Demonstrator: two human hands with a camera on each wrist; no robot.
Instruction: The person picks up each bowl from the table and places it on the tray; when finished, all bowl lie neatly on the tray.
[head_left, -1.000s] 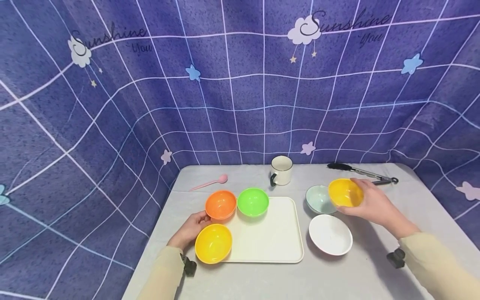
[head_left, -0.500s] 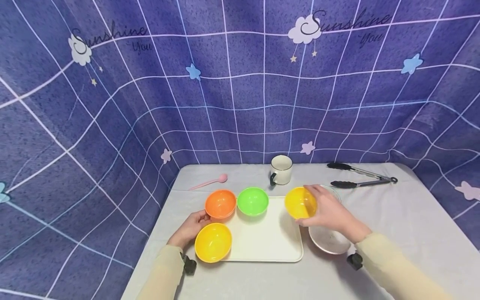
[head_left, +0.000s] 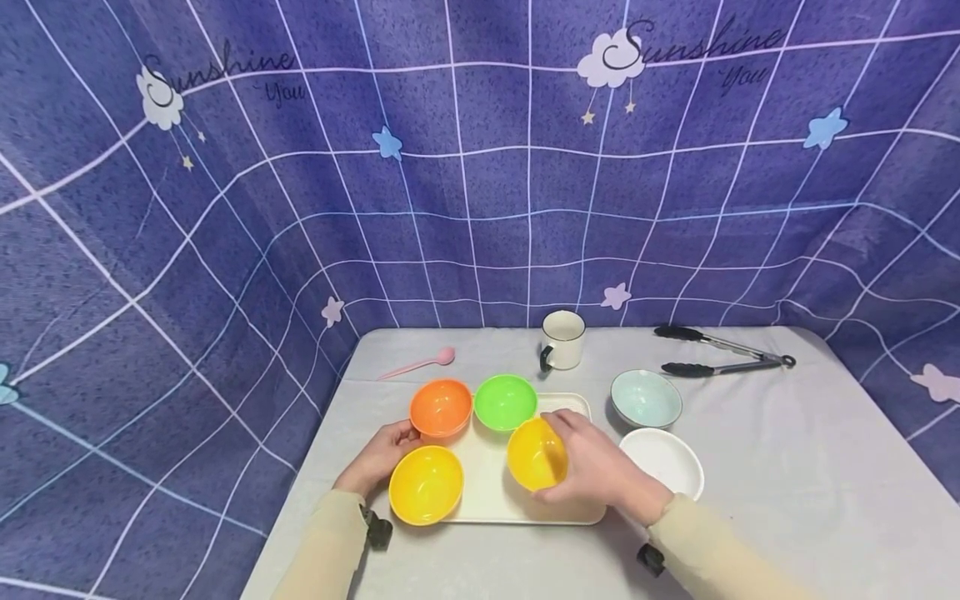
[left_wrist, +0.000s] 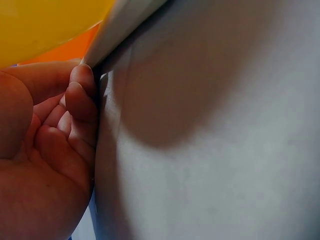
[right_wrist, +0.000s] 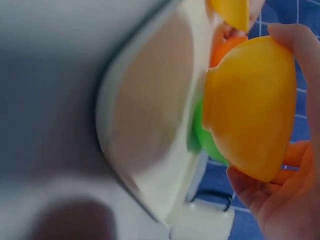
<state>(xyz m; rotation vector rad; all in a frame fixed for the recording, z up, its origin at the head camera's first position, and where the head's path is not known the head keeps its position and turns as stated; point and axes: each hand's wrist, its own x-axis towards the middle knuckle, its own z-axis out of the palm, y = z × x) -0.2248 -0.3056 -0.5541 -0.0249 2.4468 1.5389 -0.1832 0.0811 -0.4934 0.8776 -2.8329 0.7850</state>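
Observation:
My right hand (head_left: 588, 462) holds a small yellow bowl (head_left: 537, 455) by its rim, above the cream tray (head_left: 491, 500). In the right wrist view, this yellow bowl (right_wrist: 252, 107) hangs clear of the tray surface, tilted in that camera. At the tray's left edge, my left hand (head_left: 380, 457) grips the rim with curled fingers, as the left wrist view shows the fingers (left_wrist: 82, 102) against it. Beside that hand, an orange bowl (head_left: 441, 408) and a larger yellow bowl (head_left: 427, 486) stand on the tray's left side. A green bowl (head_left: 506, 403) sits at its back.
Right of the tray are a pale blue bowl (head_left: 646, 399) and a white bowl (head_left: 663, 461), partly behind the right forearm. Black-tipped tongs (head_left: 720, 367) lie at the back right. A white mug (head_left: 563, 340) and pink spoon (head_left: 431, 362) are along the back.
My right hand has carried the small yellow bowl leftward from over the pale blue bowl to above the tray's middle. My left hand has stayed at the tray's edge.

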